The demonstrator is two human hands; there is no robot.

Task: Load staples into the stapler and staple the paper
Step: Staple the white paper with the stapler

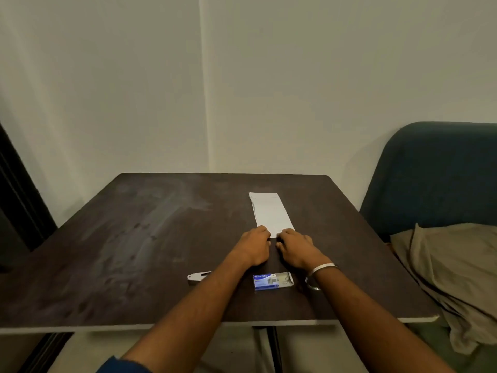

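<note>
Both hands rest at the near end of the paper [272,211], a long folded white strip lying on the table [134,238]. The left hand [254,244] and right hand [295,247] sit side by side, knuckles up, fingers curled down onto the strip's near edge; whether they pinch the paper or only press it flat cannot be told from here. The stapler [197,277] lies nearer the person, mostly hidden under the left forearm, so only its metal end shows. The staple box [271,281] sits between the wrists, its flap open and a strip of staples just visible inside.

The risks lie behind the hands. Drawing the left arm back could catch the stapler and push it toward the table's near edge. The right wrist, with its bangle [321,269], passes just beside the open box; a brush there could tip it and scatter staples. The paper looks light and springy at its folds, so letting go may let it open or slide. Nothing shows that the stapler is loaded; stapling first would likely give no staple.
</note>
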